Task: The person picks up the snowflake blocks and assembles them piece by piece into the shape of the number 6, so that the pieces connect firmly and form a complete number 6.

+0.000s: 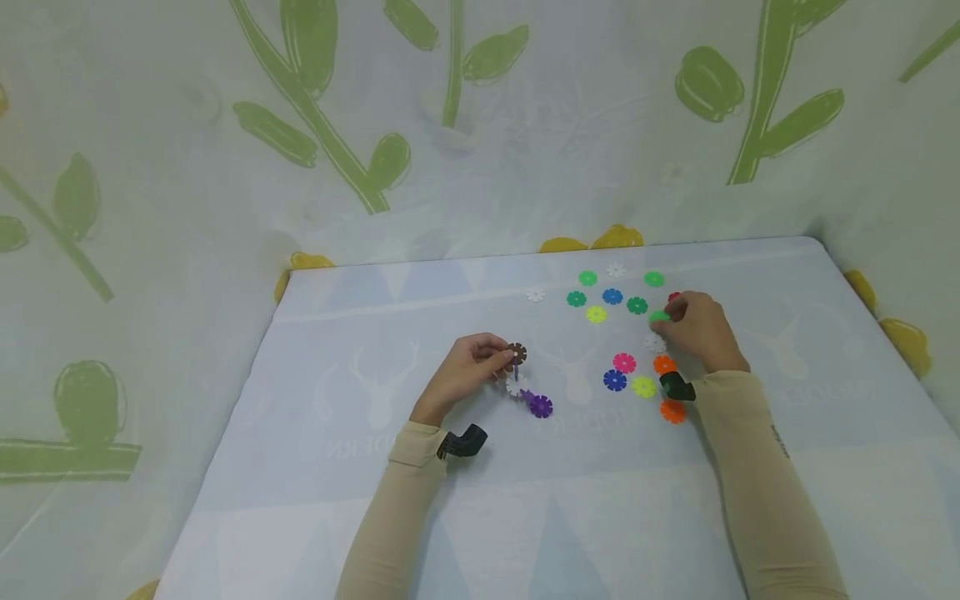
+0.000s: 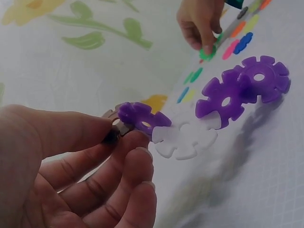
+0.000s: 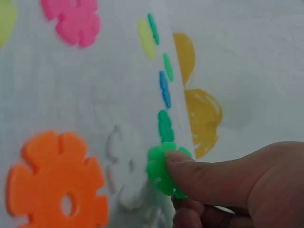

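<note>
My left hand (image 1: 468, 371) pinches one end of a chain of slotted flower-shaped plastic discs between thumb and fingers. A brown disc (image 1: 519, 351) is at the held end. Past it, in the left wrist view, come a purple disc (image 2: 137, 115), a white disc (image 2: 187, 142) and two more purple discs, the farther purple disc (image 2: 273, 85) forming the free end. Over at the right, my right hand (image 1: 703, 329) pinches a bright green disc (image 3: 160, 173) between thumb and fingers. A white disc (image 3: 124, 178) and an orange disc (image 3: 52, 185) lie close beside that hand.
Loose discs lie on the pale table (image 1: 315, 467): green, white, yellow and a blue disc (image 1: 612, 297) toward the back. Nearer are a pink disc (image 1: 624, 362), a dark blue disc (image 1: 615, 380) and a yellow disc (image 1: 643, 387). A leaf-patterned wall (image 1: 570, 167) borders the far edge.
</note>
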The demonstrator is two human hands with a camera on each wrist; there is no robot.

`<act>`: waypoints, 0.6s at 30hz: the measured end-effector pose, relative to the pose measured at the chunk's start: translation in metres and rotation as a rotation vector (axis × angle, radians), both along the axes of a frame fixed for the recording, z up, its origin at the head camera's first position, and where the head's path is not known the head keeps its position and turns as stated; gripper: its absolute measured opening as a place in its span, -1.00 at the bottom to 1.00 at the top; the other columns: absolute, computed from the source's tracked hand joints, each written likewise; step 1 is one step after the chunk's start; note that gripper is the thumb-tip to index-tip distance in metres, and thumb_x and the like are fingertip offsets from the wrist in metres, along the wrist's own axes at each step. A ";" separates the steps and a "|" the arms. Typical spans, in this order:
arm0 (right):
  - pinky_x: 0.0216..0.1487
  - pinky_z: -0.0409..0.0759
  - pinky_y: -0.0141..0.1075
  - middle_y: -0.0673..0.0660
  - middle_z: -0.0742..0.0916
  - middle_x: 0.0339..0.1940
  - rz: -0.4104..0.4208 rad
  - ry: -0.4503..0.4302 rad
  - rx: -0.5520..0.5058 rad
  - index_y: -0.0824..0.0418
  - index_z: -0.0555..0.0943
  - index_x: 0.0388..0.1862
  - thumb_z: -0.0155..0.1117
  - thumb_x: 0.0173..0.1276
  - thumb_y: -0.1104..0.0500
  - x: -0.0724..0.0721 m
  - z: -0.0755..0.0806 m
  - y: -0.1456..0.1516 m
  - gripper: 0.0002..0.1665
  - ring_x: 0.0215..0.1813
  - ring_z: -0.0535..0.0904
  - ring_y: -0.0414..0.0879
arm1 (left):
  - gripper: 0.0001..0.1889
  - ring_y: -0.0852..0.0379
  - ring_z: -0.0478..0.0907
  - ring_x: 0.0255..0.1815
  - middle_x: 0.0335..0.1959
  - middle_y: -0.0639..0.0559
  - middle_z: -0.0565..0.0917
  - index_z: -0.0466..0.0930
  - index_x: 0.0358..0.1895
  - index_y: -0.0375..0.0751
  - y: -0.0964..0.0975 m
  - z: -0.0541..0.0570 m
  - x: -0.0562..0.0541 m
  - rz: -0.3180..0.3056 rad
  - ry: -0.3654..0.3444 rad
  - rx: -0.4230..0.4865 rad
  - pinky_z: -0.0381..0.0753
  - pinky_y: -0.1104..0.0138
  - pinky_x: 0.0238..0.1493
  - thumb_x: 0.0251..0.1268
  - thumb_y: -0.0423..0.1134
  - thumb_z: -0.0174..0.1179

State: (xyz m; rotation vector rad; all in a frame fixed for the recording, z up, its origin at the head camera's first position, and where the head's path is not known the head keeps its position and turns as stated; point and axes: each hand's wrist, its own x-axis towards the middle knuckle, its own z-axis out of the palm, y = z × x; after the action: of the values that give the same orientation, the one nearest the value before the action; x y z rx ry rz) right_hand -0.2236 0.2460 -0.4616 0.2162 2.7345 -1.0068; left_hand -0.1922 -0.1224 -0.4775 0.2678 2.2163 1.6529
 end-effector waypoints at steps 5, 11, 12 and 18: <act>0.14 0.60 0.01 0.38 0.65 0.12 0.093 0.088 -0.090 0.36 0.58 0.24 0.22 0.55 0.10 0.000 0.008 -0.013 -0.57 0.10 0.51 0.22 | -0.76 0.21 0.61 -0.33 -0.21 -0.16 0.77 0.64 0.05 -0.37 0.000 0.000 0.001 0.002 -0.003 -0.007 0.61 0.37 -0.23 0.52 -0.25 0.20; -0.07 0.63 -0.42 0.25 0.77 0.02 0.253 0.159 -0.211 0.26 0.68 0.16 0.28 0.53 0.13 0.005 0.019 -0.048 -0.67 -0.01 0.67 0.09 | -0.76 0.21 0.60 -0.32 -0.19 -0.14 0.77 0.67 0.04 -0.36 0.001 0.000 0.001 -0.016 0.004 -0.014 0.60 0.37 -0.22 0.53 -0.24 0.19; -0.09 0.64 -0.44 0.25 0.78 0.00 0.280 0.168 -0.232 0.26 0.69 0.14 0.30 0.52 0.14 0.005 0.019 -0.054 -0.69 -0.03 0.69 0.09 | -0.76 0.21 0.61 -0.31 -0.17 -0.15 0.77 0.67 0.04 -0.36 0.001 0.000 0.001 -0.021 0.004 -0.015 0.60 0.37 -0.22 0.53 -0.24 0.20; -0.03 0.69 -0.36 0.20 0.81 -0.07 0.381 0.221 -0.315 0.24 0.73 0.01 0.39 0.45 0.20 0.012 0.015 -0.081 -0.78 -0.06 0.73 0.03 | -0.73 0.19 0.63 -0.29 -0.12 -0.25 0.77 0.66 0.07 -0.38 0.003 0.002 0.002 -0.059 0.022 -0.022 0.62 0.37 -0.19 0.53 -0.24 0.20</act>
State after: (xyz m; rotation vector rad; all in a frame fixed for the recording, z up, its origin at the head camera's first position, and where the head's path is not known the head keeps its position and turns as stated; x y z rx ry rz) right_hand -0.2120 0.1647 -0.4465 -0.4748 2.5987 -1.3823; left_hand -0.1899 -0.1189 -0.4757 0.3435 2.2199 1.6015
